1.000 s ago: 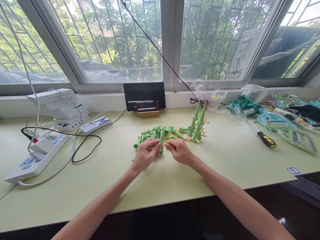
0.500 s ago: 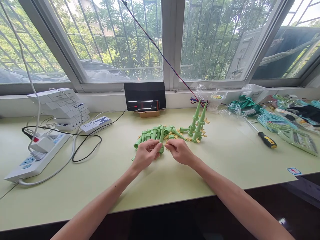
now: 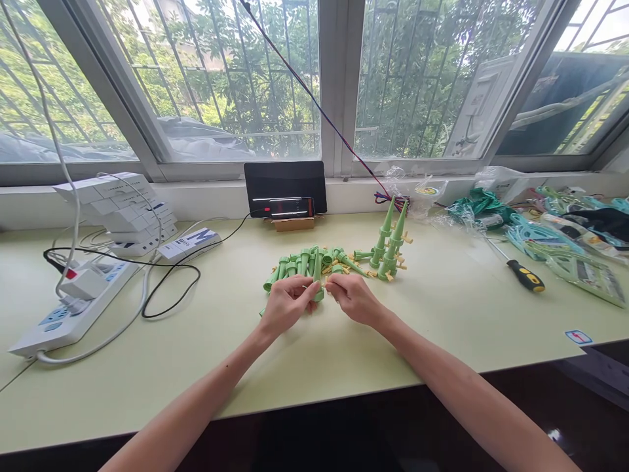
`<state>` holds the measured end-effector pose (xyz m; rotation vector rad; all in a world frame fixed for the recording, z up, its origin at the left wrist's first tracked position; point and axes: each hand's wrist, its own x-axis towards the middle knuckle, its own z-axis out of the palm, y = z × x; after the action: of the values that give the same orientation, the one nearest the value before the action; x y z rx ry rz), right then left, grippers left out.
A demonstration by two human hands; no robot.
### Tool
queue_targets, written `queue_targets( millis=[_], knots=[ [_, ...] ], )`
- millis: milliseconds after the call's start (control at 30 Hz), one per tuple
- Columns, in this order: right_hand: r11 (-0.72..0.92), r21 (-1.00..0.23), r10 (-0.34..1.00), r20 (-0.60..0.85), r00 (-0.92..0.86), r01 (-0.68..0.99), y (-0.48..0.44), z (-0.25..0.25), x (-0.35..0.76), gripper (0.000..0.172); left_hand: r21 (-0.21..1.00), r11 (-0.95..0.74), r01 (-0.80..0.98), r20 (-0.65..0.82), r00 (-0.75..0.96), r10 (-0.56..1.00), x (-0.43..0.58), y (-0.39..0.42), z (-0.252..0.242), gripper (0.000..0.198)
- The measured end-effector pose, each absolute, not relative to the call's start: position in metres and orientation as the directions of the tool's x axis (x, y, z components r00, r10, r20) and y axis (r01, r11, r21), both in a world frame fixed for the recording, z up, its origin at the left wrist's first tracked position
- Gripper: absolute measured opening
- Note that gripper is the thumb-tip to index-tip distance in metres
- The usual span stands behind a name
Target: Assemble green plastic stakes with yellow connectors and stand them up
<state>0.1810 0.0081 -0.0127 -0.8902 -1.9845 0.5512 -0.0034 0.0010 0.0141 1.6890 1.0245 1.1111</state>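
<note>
My left hand (image 3: 289,300) is closed round a green plastic watering spike (image 3: 318,270), held upright with its tapered tip pointing up. Just right of its lower end, my right hand (image 3: 352,297) is pinched, fingertips close to the spike. What those fingers hold is mostly covered; a small yellowish bit shows there. Behind both hands lies a pile of green spikes (image 3: 282,269) mixed with small yellow valve pieces (image 3: 361,270). To the right, stacked green spikes (image 3: 393,246) with yellow valves in their sides stand upright.
A black tablet (image 3: 285,180) with a phone (image 3: 291,208) before it leans near the window. On the left are a power strip (image 3: 73,314), cables and white boxes (image 3: 130,216). A screwdriver (image 3: 525,275) and plastic packages (image 3: 584,269) lie on the right.
The spike in my left hand has shifted very slightly, its tip a little lower. My right hand stays beside it, almost unmoved.
</note>
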Motion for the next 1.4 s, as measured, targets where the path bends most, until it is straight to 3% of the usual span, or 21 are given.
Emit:
queue_targets(
  millis=[167,500,867,1200,1400],
  knots=[
    [0.658,-0.641,0.753,0.544,-0.371,0.395,0.007,-0.011,0.18,0.034,0.942,-0.271,0.196,0.202,0.313,0.928,-0.005,0.001,0.016,0.032],
    [0.627,-0.673,0.778,0.52,-0.352,0.392,0.01,-0.015,0.181,0.03,0.883,-0.427,0.194,0.367,0.279,0.887,-0.004,0.005,0.004,0.026],
    [0.667,-0.637,0.745,0.566,-0.353,0.387,0.008,-0.014,0.18,0.034,0.952,-0.235,0.194,0.159,0.341,0.926,-0.006,0.002,0.015,0.031],
    [0.633,-0.682,0.773,0.532,-0.345,0.366,0.009,-0.014,0.181,0.029,0.908,-0.389,0.158,0.334,0.29,0.897,-0.004,0.004,0.003,0.024],
    [0.659,-0.662,0.752,0.562,-0.345,0.358,0.007,-0.011,0.181,0.034,0.931,-0.308,0.196,0.228,0.345,0.91,-0.005,0.0,0.013,0.03]
  ],
)
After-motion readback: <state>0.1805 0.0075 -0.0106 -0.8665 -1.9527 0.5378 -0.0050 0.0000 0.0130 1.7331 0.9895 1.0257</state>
